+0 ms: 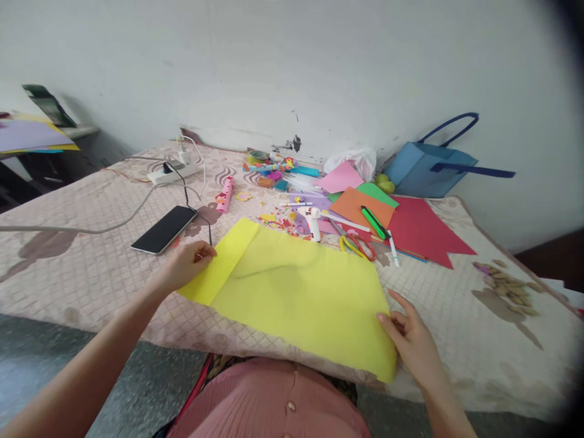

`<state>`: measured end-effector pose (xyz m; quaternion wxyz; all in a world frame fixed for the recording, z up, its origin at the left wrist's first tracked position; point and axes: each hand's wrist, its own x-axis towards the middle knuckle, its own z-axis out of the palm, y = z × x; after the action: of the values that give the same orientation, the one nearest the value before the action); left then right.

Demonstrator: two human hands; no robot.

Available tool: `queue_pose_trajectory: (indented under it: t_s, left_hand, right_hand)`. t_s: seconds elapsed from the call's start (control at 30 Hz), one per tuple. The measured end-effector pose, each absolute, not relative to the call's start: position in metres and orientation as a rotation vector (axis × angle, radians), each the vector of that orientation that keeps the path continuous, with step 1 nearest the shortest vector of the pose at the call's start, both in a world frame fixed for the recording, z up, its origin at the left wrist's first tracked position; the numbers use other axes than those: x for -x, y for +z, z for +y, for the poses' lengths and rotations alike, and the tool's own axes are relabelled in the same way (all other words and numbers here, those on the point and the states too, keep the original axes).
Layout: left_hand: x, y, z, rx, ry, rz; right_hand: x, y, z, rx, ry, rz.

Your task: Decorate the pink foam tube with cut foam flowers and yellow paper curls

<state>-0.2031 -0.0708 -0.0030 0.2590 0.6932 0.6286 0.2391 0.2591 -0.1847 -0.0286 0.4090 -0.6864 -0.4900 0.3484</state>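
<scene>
A large yellow sheet (pixel 301 298), like thin paper or cloth, spreads across the front of the covered table. Along its left end runs a brighter yellow band (pixel 230 261); whether this is a fold or a separate piece I cannot tell. My left hand (pixel 191 264) is closed on the left edge of that band, thumb against fingers. At the opposite end, my right hand (pixel 408 337) grips the sheet's right edge, its thumb on top and index finger stretched out. Just behind the sheet lie a white glue gun (pixel 311 222) and scissors (pixel 358 245) with red and yellow handles.
A black phone (pixel 165 229) lies beyond my left hand, near a power strip (pixel 176 173) with cables. Coloured sheets (pixel 422 231), a green cutter (pixel 374 222) and small craft pieces are heaped at the back. A blue bag (pixel 426 167) stands against the wall.
</scene>
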Motion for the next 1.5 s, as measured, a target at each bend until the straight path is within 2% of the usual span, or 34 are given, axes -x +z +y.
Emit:
queue_pose_trajectory:
  t_s: [0.13,0.27,0.57,1.2,1.5]
  left_hand:
    - [0.193,-0.002,-0.078,-2.007,0.569,1.765]
    - [0.174,0.001,-0.089,-2.292,0.679,1.846]
    - [0.145,0.013,-0.109,-2.431,0.641,1.377]
    - [0.083,0.012,-0.152,-2.579,0.558,0.906]
    - [0.080,0.015,-0.154,-2.599,0.585,0.917]
  right_hand:
    - [-0.261,-0.028,-0.185,1.738,0.869,-1.239]
    - [-0.257,-0.026,-0.186,1.724,0.925,-1.229]
    - [-0.261,-0.024,-0.190,1.723,1.016,-1.246]
    - [-0.257,-0.019,-0.185,1.662,1.028,-1.273]
    - [-0.255,-0.015,-0.184,1.615,1.052,-1.264]
